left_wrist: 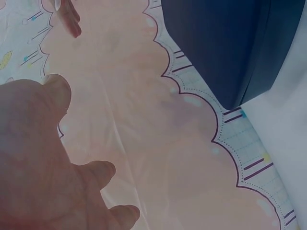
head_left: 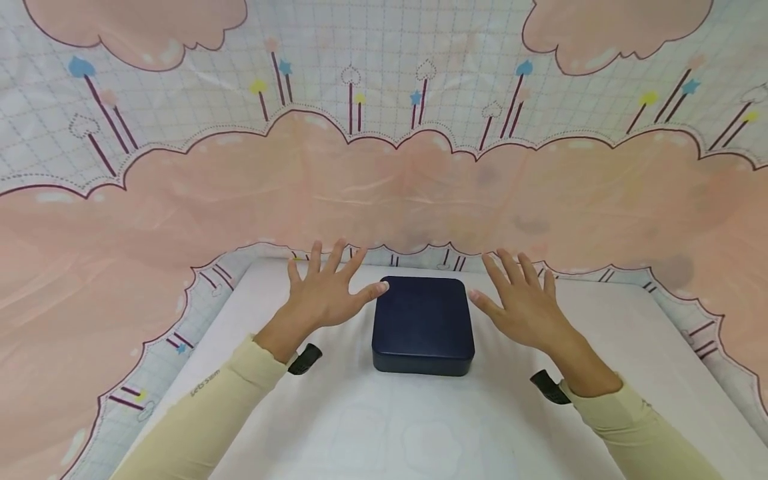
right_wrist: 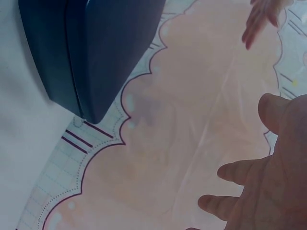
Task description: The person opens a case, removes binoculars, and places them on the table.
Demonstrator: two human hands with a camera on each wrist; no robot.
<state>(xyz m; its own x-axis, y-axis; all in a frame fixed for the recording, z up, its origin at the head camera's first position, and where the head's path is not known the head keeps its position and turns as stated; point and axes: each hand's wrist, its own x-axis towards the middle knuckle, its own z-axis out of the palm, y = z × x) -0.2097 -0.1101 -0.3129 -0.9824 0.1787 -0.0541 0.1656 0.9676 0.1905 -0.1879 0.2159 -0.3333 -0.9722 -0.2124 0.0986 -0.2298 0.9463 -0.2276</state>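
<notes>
A dark navy box (head_left: pixel 423 317) with rounded corners sits on the white table, its lid closed over a slightly visible seam (left_wrist: pixel 256 57). To its left my left hand (head_left: pixel 327 290) is spread with straight fingers, the thumb tip at or just over the box's upper left edge; whether it touches I cannot tell. On the other side my right hand (head_left: pixel 528 307) is likewise spread, its thumb close to the box's right side. Neither hand holds anything. In the wrist views the left palm (left_wrist: pixel 33 158) and right palm (right_wrist: pixel 273 177) appear beside the box, fingers extended.
The white tabletop (head_left: pixel 360 433) spreads around the box. Behind and at the sides hangs or lies a pink and pale blue patterned cloth (head_left: pixel 408 187) with scalloped outlines. Black straps (head_left: pixel 306 359) show at both wrists, below the pale yellow sleeves (head_left: pixel 210 407).
</notes>
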